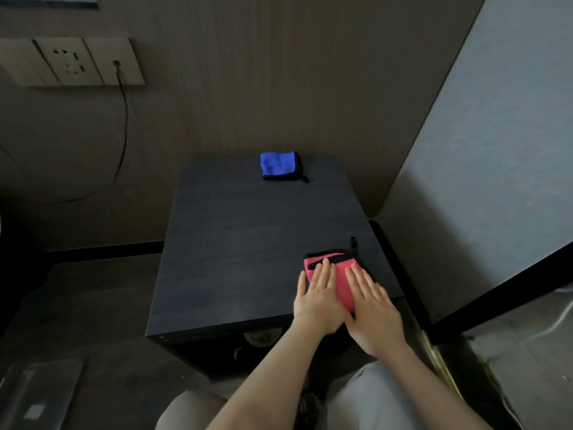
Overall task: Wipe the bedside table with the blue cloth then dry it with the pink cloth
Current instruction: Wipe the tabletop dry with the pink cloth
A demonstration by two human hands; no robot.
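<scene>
The dark bedside table (248, 243) fills the middle of the view. A folded blue cloth (280, 166) with black edging lies near the table's back edge, with no hand near it. At the front right corner lies a folded pink cloth (341, 274) with black edging and a small loop. My left hand (317, 299) rests flat on its left part and my right hand (373, 308) flat on its right part. The fingers of both hands are stretched out and not curled around the cloth. Both hands hide much of the cloth.
A wall socket panel (74, 62) with a dark cable (124, 125) plugged in is on the wall at the left. A grey bed side (496, 150) stands close to the table's right. My knees (372, 405) are below the table's front edge.
</scene>
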